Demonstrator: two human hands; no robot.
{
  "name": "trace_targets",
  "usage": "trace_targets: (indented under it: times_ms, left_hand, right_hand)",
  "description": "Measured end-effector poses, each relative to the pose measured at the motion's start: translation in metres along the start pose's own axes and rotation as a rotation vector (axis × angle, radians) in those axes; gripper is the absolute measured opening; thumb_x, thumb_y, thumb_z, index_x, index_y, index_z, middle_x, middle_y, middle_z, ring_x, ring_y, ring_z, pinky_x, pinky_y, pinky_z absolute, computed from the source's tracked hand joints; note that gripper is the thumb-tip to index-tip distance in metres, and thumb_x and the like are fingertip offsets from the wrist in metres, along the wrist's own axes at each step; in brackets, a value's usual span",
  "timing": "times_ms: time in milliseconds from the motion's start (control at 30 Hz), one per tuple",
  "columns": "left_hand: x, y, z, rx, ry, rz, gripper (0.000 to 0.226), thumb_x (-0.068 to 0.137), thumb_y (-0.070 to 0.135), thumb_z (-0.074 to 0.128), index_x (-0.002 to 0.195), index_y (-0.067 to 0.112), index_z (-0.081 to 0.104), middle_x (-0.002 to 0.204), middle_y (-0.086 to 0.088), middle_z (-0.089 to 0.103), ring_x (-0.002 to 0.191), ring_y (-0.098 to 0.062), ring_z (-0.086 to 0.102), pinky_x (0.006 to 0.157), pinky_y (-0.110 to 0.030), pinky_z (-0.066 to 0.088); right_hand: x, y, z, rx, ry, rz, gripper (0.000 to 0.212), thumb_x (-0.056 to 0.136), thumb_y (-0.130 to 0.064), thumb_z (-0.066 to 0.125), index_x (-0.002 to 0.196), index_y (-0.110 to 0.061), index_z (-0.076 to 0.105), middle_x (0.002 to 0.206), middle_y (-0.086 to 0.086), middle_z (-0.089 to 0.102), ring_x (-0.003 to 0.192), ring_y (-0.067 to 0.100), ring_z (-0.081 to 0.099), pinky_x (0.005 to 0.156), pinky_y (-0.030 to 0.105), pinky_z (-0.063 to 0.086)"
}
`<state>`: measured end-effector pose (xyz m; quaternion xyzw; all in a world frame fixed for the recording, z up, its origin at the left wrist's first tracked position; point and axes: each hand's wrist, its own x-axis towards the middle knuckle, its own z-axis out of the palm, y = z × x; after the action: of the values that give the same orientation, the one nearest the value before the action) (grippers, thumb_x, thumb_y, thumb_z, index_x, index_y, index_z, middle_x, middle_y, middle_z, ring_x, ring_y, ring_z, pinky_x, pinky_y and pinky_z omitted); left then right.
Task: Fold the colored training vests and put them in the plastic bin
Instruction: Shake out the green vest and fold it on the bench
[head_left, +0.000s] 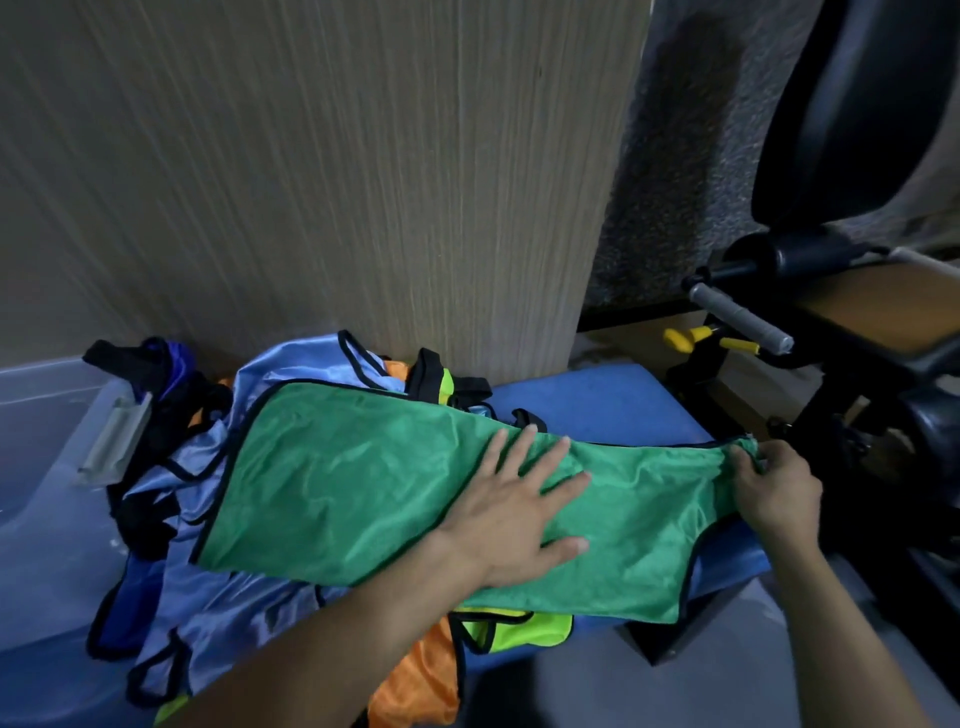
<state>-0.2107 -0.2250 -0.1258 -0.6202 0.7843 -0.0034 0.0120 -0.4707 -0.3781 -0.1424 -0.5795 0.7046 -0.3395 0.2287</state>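
Observation:
A green training vest (353, 483) with black trim lies spread across a blue padded bench (597, 405). My left hand (524, 504) presses flat on its middle with straight, spread fingers. My right hand (774, 488) pinches the vest's right end near the shoulder straps and holds it taut. Under and behind the green vest sits a heap of other vests: light blue (218, 603), orange (415, 680) and neon yellow (514, 631). The clear plastic bin (47, 415) stands at the far left, with a grey latch (114, 441) on its rim.
A wood-grain panel (337, 182) rises directly behind the bench. Black exercise equipment with a grey handle (743, 317) and yellow knobs (680, 338) crowds the right side. A dark blue and black vest (156, 364) hangs over the bin's edge.

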Motion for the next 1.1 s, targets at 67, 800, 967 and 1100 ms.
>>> trace_targets:
  times_ms: [67,800,967,1100]
  left_hand:
    - [0.021,0.006,0.013,0.011,-0.103,-0.013,0.083,0.091,0.082,0.022,0.161,0.041,0.001,0.169,-0.001,-0.017,0.151,-0.037,-0.027,0.118,-0.062,-0.017]
    - [-0.077,-0.086,-0.026,-0.149,0.448,-0.065,0.042,0.101,0.052,0.045,0.127,0.027,0.068,0.141,0.007,0.061,0.135,-0.014,0.052,0.117,-0.039,0.039]
    - [-0.099,-0.113,-0.04,-0.832,0.687,-0.328,0.011,0.099,0.02,0.065,0.101,0.022,0.076,0.098,0.014,0.076,0.091,-0.003,0.072,0.082,-0.024,0.057]
    - [-0.095,-0.137,-0.049,-1.304,0.726,-0.54,0.021,0.103,0.008,0.056,0.101,0.021,0.071,0.1,-0.006,0.075,0.079,-0.016,0.071,0.071,-0.026,0.058]
  right_hand:
    - [0.005,0.007,-0.005,0.008,0.017,0.031,0.033,0.1,-0.029,0.061,0.112,0.002,0.063,0.112,0.029,0.066,0.109,0.048,0.059,0.089,0.047,0.047]
    - [-0.077,-0.133,-0.025,0.627,-0.285,-0.182,0.021,0.085,-0.025,0.078,0.081,-0.013,0.062,0.07,0.013,0.058,0.063,0.021,0.054,0.062,0.036,0.043]
    - [-0.132,-0.221,0.034,0.428,-0.337,-0.454,0.026,0.086,-0.017,0.077,0.07,-0.02,0.057,0.059,-0.01,0.061,0.054,0.005,0.055,0.056,0.027,0.042]
    - [-0.176,-0.272,0.1,0.073,-0.414,-0.566,0.024,0.085,-0.027,0.073,0.073,-0.017,0.055,0.077,0.01,0.069,0.08,0.031,0.064,0.068,0.033,0.044]
